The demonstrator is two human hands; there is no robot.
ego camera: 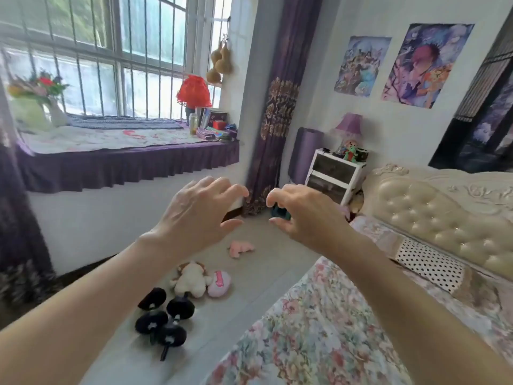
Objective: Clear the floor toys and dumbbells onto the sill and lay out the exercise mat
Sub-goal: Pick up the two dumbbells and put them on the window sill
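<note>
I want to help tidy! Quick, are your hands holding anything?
Left hand: open, fingers loosely curled, holding nothing.
Right hand: open, fingers loosely curled, holding nothing.

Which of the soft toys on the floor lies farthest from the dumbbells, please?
The small pink toy, lying alone on the bare floor. The cream plush and the pink-and-white one beside it lie right next to the dumbbells.

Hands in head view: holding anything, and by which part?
Nothing is held. The left hand and right hand are raised with loosely curled, empty fingers; the dumbbells and plush toys lie on the floor.
</note>
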